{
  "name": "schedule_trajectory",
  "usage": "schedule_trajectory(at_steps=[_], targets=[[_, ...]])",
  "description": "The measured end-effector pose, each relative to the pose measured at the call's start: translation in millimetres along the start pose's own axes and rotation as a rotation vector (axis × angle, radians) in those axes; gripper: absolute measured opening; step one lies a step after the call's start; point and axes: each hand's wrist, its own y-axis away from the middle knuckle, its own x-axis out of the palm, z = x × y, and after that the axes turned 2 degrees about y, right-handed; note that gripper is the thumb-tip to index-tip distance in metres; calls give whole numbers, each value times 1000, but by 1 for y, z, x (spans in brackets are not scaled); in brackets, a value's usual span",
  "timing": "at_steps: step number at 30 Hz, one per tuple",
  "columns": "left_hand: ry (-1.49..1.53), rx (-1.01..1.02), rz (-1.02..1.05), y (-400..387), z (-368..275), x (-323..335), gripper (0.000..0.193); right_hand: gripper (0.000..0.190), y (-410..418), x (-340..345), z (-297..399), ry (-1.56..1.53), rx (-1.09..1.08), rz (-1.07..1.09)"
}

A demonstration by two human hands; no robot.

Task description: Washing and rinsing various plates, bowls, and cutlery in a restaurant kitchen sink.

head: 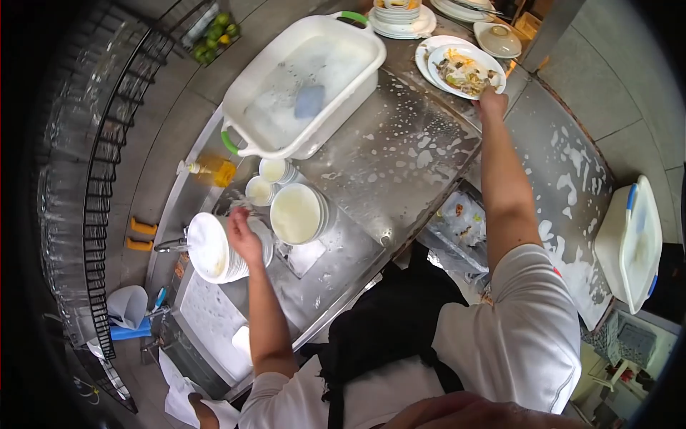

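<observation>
My right hand [492,102] grips the near edge of a white oval plate [438,55] bearing food scraps [465,72]. Under it lies another white plate [422,59]. My left hand [245,236] is beside a tall stack of white dishes [206,249] near the faucet [170,245]. Just beyond its fingertips is a blurred greyish thing [240,200], perhaps a wire scrubber; whether the fingers hold it is unclear. Close by are a stack of larger white bowls [296,213] and two stacks of small bowls [273,170], with pale liquid in the top ones.
A white tub [236,104] holds soapy water and a blue sponge [310,102]. Dirty dishes [399,24] stand at the back. A scrap bin [458,220] sits below the counter gap; another tub [616,241] stands right. A bottle of yellow liquid [214,170] lies near the bowls.
</observation>
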Motion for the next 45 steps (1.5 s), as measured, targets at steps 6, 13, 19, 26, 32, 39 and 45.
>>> schedule_trajectory(at_steps=[6, 13, 19, 26, 32, 39, 45], targets=[[273, -213, 503, 63, -84, 184, 37, 31, 24, -83, -27, -76, -203, -49], [739, -774, 1130, 114, -147, 298, 51, 21, 140, -219, -11, -420, 65, 386], [676, -1162, 1363, 182, -123, 266, 48, 22, 219, -308, -29, -138, 247, 660], [343, -1255, 1300, 247, -88, 233, 38, 41, 263, -336, -63, 734, -531, 507], [244, -1124, 1255, 302, -41, 284, 40, 39, 290, -291, -140, 670, -727, 685], [-125, -822, 1119, 324, -16, 324, 48, 26, 173, -313, -234, 1157, -377, 697], [-203, -723, 1135, 330, 1, 335, 44, 31, 178, -281, -265, 650, -1143, 632]])
